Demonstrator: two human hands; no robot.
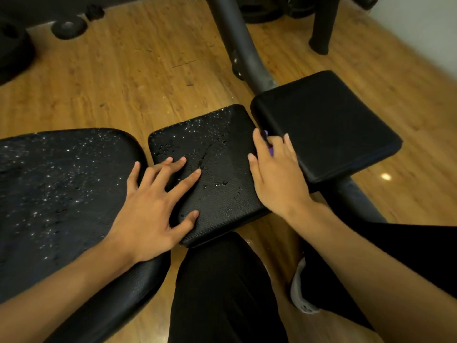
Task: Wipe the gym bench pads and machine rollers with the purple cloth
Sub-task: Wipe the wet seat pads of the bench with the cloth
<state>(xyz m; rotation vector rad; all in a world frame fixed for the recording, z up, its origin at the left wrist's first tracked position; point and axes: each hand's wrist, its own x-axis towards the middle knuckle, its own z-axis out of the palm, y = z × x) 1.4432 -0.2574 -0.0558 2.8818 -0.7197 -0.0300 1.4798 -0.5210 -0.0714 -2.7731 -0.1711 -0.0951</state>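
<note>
Three black bench pads lie in a row. The large left pad [57, 194] and the middle pad [217, 154] are speckled with water droplets; the right pad [329, 129] looks dry. My left hand [153, 209] rests flat with spread fingers on the middle pad's near left part. My right hand [277, 169] lies over the gap between the middle and right pads, pressing the purple cloth [270, 151] beneath it. Only a small purple sliver shows between the fingers.
A dark metal frame tube [237, 43] runs from the pads to the back. Weight plates [69, 27] lie on the wooden floor at the far left. A black post [321, 28] stands at the back right. My legs in black trousers [222, 293] are below the pads.
</note>
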